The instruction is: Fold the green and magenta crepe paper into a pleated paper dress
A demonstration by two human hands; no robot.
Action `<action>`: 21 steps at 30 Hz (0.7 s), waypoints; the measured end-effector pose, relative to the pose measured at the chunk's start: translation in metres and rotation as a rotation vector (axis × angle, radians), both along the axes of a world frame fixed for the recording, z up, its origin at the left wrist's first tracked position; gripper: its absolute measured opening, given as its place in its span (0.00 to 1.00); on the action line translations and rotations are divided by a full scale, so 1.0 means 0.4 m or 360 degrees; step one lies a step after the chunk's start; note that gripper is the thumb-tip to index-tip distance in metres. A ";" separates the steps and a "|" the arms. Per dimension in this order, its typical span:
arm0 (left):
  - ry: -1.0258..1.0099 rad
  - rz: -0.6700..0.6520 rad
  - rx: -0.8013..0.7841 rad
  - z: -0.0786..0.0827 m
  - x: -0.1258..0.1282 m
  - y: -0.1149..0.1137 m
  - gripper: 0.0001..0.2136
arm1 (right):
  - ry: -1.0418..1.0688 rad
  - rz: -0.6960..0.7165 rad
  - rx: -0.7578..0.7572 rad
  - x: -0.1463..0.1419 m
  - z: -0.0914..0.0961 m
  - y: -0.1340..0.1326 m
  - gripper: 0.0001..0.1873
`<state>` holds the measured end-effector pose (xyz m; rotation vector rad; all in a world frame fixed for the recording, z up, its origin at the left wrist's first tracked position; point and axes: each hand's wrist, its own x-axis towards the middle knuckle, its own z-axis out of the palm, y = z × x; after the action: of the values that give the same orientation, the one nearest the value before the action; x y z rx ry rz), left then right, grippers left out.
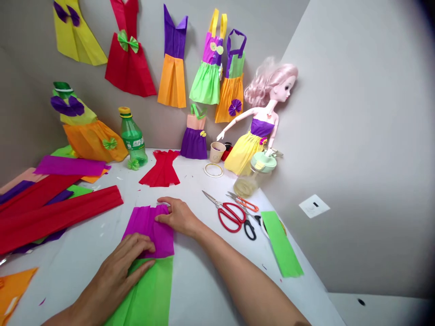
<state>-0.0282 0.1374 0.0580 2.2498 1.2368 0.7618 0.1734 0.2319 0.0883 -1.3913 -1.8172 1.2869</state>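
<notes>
Our left grip (118, 267) lies flat and open on a magenta crepe-paper sheet (149, 228), our right grip (178, 217) presses its far edge with fingers unclosed, and that sheet already overlaps a pleated green crepe sheet (147, 292) near the table's (200, 290) front edge.

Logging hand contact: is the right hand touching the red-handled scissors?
Apart. The head view shows the right hand resting on magenta crepe paper, with bare white tabletop between it and the red-handled scissors.
</notes>
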 end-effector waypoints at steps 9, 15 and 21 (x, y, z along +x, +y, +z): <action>-0.0067 0.0214 -0.0201 0.010 -0.023 0.009 0.10 | 0.0181 -0.0058 -0.0117 -0.007 -0.032 -0.002 0.30; -0.0100 0.0211 -0.0084 0.031 -0.025 0.023 0.07 | 0.0292 -0.0065 -0.0185 -0.015 -0.041 -0.007 0.29; -0.0044 0.0166 0.0004 0.036 -0.031 0.046 0.05 | 0.0264 -0.0013 -0.0149 -0.015 -0.031 -0.018 0.35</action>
<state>-0.0407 0.1558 0.0723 2.1833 1.3492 0.8301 0.1675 0.2246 0.0759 -1.2965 -1.6583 1.4542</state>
